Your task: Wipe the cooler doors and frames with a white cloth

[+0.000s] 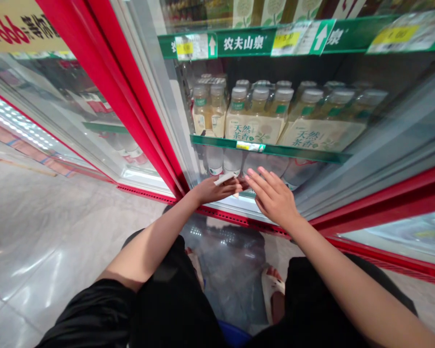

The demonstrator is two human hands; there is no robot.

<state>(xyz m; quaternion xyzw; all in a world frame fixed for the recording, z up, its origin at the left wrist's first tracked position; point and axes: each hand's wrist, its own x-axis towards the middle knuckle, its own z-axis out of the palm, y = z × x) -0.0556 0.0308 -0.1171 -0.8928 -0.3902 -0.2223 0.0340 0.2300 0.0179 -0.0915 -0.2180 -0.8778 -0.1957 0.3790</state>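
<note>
The person's left hand (217, 189) is gripping a small, flat white strip (225, 179) (can't tell if it's paper or plastic) down by the bottom of a red-framed glass drinks cooler (130, 96). The right hand (277, 200) is hanging just beside it, fingers stretched out and not clamped on anything visible; can't tell if the fingertips are touching. Pale-yellow bottles with white caps (253, 118) are sitting on a green-edged shelf (210, 140) just above, with clear bottles (215, 160) showing below.

The green shelf strip (297, 151) stands just above my right hand (277, 197); a gap runs over the bottles (255, 126), though I can't tell whether glass closes it.
</note>
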